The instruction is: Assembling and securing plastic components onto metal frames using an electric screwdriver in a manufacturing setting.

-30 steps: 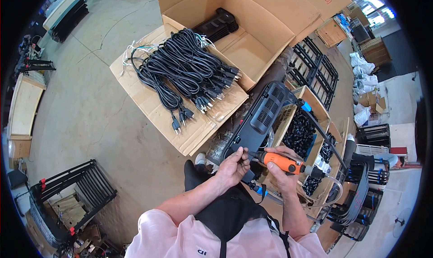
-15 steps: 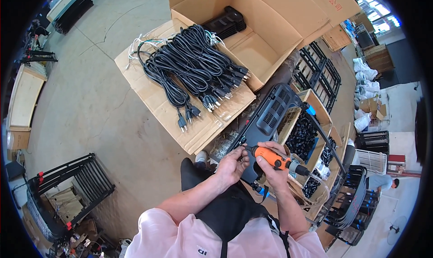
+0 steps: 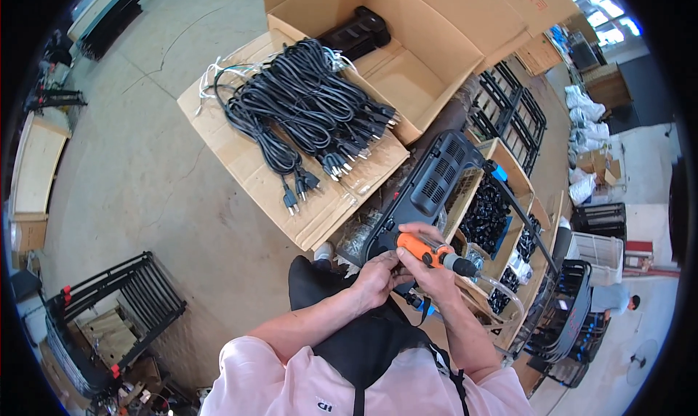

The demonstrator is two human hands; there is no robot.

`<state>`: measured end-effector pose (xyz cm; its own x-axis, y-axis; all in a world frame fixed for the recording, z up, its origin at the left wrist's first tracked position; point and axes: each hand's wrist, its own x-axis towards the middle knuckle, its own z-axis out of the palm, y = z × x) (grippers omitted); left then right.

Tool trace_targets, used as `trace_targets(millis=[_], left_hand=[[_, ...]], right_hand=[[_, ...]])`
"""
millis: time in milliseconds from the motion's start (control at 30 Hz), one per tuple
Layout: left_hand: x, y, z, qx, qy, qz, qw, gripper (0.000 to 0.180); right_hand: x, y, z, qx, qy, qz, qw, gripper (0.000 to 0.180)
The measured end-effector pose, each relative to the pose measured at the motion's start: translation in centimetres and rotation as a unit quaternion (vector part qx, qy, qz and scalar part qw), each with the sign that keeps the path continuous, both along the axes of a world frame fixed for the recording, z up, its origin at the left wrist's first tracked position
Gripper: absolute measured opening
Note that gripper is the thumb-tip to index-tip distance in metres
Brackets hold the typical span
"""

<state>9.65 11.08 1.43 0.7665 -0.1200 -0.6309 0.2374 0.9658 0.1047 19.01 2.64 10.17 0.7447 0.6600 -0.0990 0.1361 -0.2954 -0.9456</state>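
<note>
Floor: bare grey concrete floor [image 3: 138, 191] of a workshop fills the left half, with stacked goods around the edges.
Large carton: an open brown cardboard box [image 3: 429, 31] at 12 o'clock, a black device lying in its far corner.
Cardboard sheet: a flattened cardboard sheet [image 3: 247, 169] at 11 o'clock, just beside the carton, lying on the floor.
Cables: a heap of black power cords [image 3: 305, 111] covers that sheet, plugs pointing toward 5 o'clock.
Black housing: a black vented plastic housing [image 3: 429, 187] sits just right of centre, tilted, its near end under both hands; it rests on small boxes of parts.
Parts boxes: open cardboard boxes of small black parts [image 3: 483, 212] at 3 o'clock of the housing, touching it.
Racks: black metal frames [image 3: 509, 111] at 2 o'clock; another black metal rack [image 3: 116, 300] at 8 o'clock.
Right hand: the right hand [image 3: 429, 271] has its fingers clamped around an orange powered screwdriver [image 3: 425, 250], which lies nearly level with its dark end toward 4 o'clock, over the housing's near edge.
Left hand: the left hand [image 3: 378, 278] touches the right hand and the housing's near edge; fingers curled together, what they pinch cannot be told.
Hose: a clear tube [image 3: 502, 289] loops away from the screwdriver toward 4 o'clock.
</note>
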Motion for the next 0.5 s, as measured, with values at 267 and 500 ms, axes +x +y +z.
trace_targets(millis=[267, 500], left_hand=[[1.7, -1.7, -0.1, 0.028, -0.042, -0.086, 0.995, 0.035], [11.4, -8.4, -0.5, 0.098, -0.129, -0.188, 0.969, 0.049]], right_hand=[[-3.2, -10.5, 5.4, 0.102, -0.025, -0.201, 0.974, 0.053], [-13.6, -22.7, 5.7, 0.181, 0.078, -0.538, 0.819, 0.063]])
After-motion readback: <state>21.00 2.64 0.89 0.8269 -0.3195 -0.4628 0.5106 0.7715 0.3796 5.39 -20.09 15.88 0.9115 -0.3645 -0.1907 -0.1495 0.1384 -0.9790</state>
